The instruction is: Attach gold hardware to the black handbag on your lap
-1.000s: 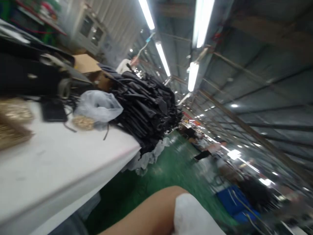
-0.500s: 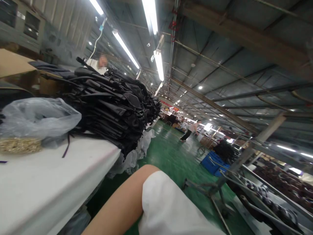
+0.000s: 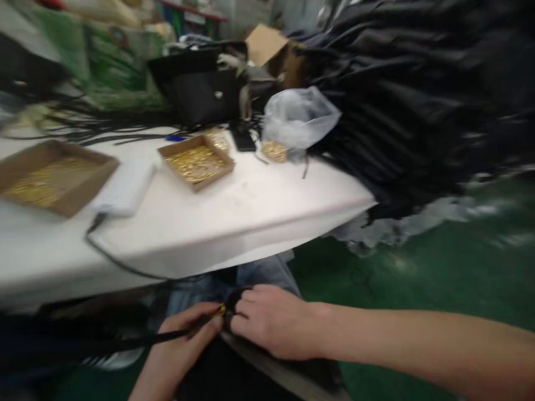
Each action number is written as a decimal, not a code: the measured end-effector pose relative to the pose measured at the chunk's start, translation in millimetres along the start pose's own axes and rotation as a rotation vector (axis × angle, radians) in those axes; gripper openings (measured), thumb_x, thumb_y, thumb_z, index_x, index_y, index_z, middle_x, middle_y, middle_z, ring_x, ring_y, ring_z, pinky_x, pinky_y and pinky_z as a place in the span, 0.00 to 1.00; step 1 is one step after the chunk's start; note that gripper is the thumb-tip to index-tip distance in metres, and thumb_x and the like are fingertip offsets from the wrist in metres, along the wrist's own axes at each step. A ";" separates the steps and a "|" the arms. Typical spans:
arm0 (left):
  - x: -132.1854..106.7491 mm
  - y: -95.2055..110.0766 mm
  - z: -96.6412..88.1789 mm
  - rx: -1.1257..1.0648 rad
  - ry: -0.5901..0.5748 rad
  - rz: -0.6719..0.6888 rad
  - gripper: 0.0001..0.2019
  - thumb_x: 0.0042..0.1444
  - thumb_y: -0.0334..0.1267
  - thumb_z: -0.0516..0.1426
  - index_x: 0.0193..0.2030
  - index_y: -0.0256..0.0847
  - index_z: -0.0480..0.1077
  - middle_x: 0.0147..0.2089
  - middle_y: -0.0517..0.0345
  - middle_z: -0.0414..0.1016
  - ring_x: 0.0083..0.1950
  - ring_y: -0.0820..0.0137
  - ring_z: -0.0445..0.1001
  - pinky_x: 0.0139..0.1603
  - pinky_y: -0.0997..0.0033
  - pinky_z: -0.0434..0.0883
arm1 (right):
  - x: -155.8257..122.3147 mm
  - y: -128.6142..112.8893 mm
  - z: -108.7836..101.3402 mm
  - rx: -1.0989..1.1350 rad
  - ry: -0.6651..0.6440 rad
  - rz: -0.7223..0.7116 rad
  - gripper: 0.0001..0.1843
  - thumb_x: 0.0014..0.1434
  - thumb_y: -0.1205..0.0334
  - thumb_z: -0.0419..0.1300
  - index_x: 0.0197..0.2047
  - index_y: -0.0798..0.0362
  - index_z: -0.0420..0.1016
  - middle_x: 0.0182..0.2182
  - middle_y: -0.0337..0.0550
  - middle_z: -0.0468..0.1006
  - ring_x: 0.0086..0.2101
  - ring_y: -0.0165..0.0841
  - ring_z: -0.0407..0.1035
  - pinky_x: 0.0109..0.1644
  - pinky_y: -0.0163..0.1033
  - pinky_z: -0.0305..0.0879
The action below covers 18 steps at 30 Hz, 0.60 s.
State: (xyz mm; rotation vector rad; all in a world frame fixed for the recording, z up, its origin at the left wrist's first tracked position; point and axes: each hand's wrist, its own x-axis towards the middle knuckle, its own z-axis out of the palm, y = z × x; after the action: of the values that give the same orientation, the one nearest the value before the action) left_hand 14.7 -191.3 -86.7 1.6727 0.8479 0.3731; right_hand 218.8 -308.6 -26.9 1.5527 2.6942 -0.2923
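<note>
Over my lap, my left hand (image 3: 184,340) pinches a narrow black strap (image 3: 167,336) between thumb and fingers. A small gold-coloured metal piece (image 3: 223,308) shows at the fingertips, by the strap's end. My right hand (image 3: 271,320) is close beside it, its fingers curled over a dark piece at the edge of a black item (image 3: 209,367) on my lap. What those fingers grip is hidden and blurred. Two shallow cardboard boxes, one nearer the middle (image 3: 228,169) and one at the left (image 3: 67,207), hold many small gold-coloured metal pieces.
A white-covered table (image 3: 259,206) spans the view in front of me. On it lie a white block (image 3: 125,189) with a black cable, a phone (image 3: 242,136) and a clear plastic bag (image 3: 298,117). A tall pile of black goods (image 3: 409,100) stands at the right.
The view has swung left and down from the aisle to the table and my lap. Both hands now show, the left with the strap; earlier only a bent arm and white sleeve were visible.
</note>
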 end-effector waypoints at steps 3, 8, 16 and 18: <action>-5.3 -13.5 -16.6 -0.138 -0.094 -0.211 0.22 0.56 0.57 0.71 0.45 0.38 0.87 0.47 0.45 0.89 0.50 0.51 0.86 0.51 0.61 0.80 | 1.8 3.3 28.1 0.245 0.140 0.044 0.03 0.75 0.67 0.60 0.46 0.52 0.74 0.43 0.44 0.83 0.43 0.38 0.73 0.49 0.45 0.71; 6.2 -9.3 -10.7 -0.283 -0.069 -0.275 0.21 0.50 0.52 0.73 0.41 0.35 0.86 0.42 0.44 0.88 0.43 0.57 0.83 0.44 0.66 0.75 | -1.1 -6.0 27.2 0.338 0.140 -0.015 0.09 0.80 0.66 0.53 0.48 0.53 0.74 0.44 0.46 0.83 0.43 0.38 0.73 0.46 0.44 0.72; 13.3 -1.7 -11.4 -0.267 -0.130 -0.234 0.19 0.54 0.52 0.70 0.36 0.35 0.83 0.36 0.49 0.84 0.38 0.63 0.78 0.40 0.69 0.69 | 3.9 2.2 20.1 0.094 0.207 -0.042 0.17 0.81 0.67 0.45 0.56 0.58 0.75 0.55 0.57 0.84 0.49 0.44 0.76 0.55 0.50 0.76; 13.4 -0.8 -13.0 -0.240 -0.153 -0.214 0.18 0.56 0.51 0.69 0.39 0.35 0.84 0.39 0.49 0.85 0.42 0.61 0.79 0.43 0.68 0.70 | 5.0 2.2 22.2 0.116 0.200 0.005 0.16 0.81 0.68 0.46 0.56 0.57 0.75 0.53 0.56 0.83 0.51 0.43 0.76 0.56 0.50 0.76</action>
State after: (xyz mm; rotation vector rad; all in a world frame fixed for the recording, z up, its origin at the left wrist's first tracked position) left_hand 15.3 -172.7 -86.3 1.3560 0.8248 0.1879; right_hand 216.4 -307.0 -49.7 1.7051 2.8702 -0.3143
